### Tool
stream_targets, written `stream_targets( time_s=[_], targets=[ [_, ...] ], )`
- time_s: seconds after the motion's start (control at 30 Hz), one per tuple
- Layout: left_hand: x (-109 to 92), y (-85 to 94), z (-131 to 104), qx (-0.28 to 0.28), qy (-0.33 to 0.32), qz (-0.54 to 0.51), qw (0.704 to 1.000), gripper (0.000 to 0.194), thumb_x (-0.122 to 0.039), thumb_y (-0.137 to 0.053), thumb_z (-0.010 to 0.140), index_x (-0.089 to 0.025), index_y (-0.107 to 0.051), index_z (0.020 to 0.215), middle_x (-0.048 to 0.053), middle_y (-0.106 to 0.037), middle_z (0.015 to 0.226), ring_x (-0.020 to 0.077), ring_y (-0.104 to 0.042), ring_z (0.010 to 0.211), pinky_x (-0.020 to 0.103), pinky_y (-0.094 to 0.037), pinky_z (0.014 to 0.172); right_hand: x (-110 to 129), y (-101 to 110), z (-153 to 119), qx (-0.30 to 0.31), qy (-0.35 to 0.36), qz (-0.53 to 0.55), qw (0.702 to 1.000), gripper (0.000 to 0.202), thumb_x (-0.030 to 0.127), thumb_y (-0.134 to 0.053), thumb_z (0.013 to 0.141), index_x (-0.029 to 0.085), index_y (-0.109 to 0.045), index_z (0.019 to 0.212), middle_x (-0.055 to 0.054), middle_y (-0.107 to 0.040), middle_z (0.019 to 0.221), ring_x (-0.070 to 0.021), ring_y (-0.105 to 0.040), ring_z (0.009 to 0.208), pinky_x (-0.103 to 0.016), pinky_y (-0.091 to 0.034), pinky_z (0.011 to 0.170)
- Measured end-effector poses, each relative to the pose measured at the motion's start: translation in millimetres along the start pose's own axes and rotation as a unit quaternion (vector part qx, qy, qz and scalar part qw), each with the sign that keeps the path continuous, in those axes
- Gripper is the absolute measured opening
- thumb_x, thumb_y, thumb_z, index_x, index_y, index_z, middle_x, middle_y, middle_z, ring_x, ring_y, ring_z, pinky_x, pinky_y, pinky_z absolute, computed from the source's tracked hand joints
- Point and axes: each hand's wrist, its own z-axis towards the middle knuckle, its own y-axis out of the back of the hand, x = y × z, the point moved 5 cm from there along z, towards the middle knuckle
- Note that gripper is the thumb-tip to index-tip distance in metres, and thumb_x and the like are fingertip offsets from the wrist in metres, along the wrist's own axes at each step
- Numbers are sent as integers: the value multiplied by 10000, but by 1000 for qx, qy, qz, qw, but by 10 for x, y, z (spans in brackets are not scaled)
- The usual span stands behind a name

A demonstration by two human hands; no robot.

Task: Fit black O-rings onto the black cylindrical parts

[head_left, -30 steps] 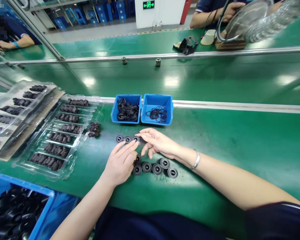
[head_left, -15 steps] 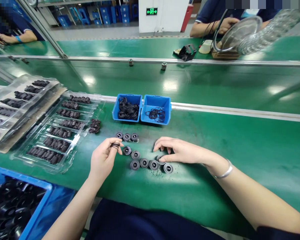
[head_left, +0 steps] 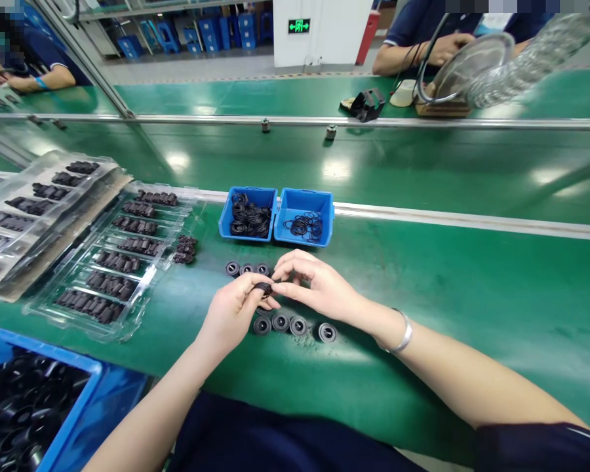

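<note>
Thin black rings (head_left: 264,288) are pinched between the thumb and fingers of my left hand (head_left: 233,313). My right hand (head_left: 319,285) meets it from the right, its thumb and fingertips drawn together at the rings; whatever lies between them is too small to make out. Below and behind my hands, several round black parts (head_left: 280,322) stand on the green table, one of them (head_left: 327,332) apart at the right. Others (head_left: 233,269) form a short row at the back, partly covered by my hands.
Two blue bins (head_left: 303,195) with black rings stand behind my hands. Clear trays (head_left: 142,282) of black parts lie left, beside a small pile (head_left: 184,249). A blue crate (head_left: 96,380) is at lower left. Beyond the conveyor, two people work near a transparent hose (head_left: 526,72).
My left hand has moved right with the rings. My right hand has left the round parts and come up and left to meet it; one round part near the right is no longer seen there.
</note>
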Motion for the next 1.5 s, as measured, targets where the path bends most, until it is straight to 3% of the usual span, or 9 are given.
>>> stream_targets(
  time_s=[0.3,0.6,0.77,1.0,1.17,1.23,1.33,1.5],
  targets=[
    [-143,-117,53,14,-54,50,997,95,-210,-395,981,-227,-428,1069,-18,-679,707,154,-685,650,288,-561,639,-60,-28,-29,-1,-31,63,998,219,395,-697,905,186,-697,839,-51,-575,984,-181,-562,899,-297,-480,774],
    [-143,-132,-2,62,-48,82,994,230,-131,-364,979,-205,-541,1107,-6,-697,879,104,-683,759,247,-525,759,-204,-6,-27,4,-49,169,984,279,420,-711,896,155,-667,821,-29,-551,920,-144,-544,823,-288,-466,787],
    [-112,-131,-20,71,-18,42,996,210,-245,-402,1018,-206,-592,1099,-15,-703,841,110,-688,761,247,-522,766,-201,-33,-37,14,-53,194,979,270,395,-703,901,150,-641,807,-31,-547,929,-133,-532,793,-275,-454,738],
    [-75,-99,-42,73,52,-64,994,226,-264,-463,992,-196,-588,1167,-1,-705,895,116,-715,743,247,-569,723,-201,96,-62,-57,-67,163,983,248,359,-676,902,154,-607,781,-28,-528,927,-125,-506,747,-269,-439,689],
    [36,3,-68,34,57,-33,997,164,-303,-538,973,-193,-626,1058,5,-736,871,139,-737,794,245,-580,747,-382,133,-176,-29,-122,45,991,220,324,-643,897,149,-625,764,-49,-573,894,-153,-532,756,-300,-443,712],
    [50,32,-83,19,27,7,999,150,-280,-528,982,-203,-632,1058,-3,-744,873,130,-738,804,238,-574,769,-454,114,-216,-23,-128,14,991,205,298,-636,892,151,-620,750,-54,-591,884,-168,-548,782,-314,-447,740],
    [-31,59,-115,-10,-84,113,990,157,-197,-516,984,-212,-639,1080,-14,-745,884,104,-723,834,220,-548,830,-500,83,-240,-26,-116,-14,993,185,247,-630,886,160,-599,726,-53,-608,876,-178,-558,817,-318,-447,764],
    [-170,-4,-183,-11,-273,246,930,222,-63,-499,946,-155,-637,1094,67,-730,1020,140,-675,1007,264,-520,921,-485,73,-235,-29,-109,-34,993,157,174,-634,873,164,-590,723,-47,-619,877,-174,-564,822,-310,-448,764]
  ],
)
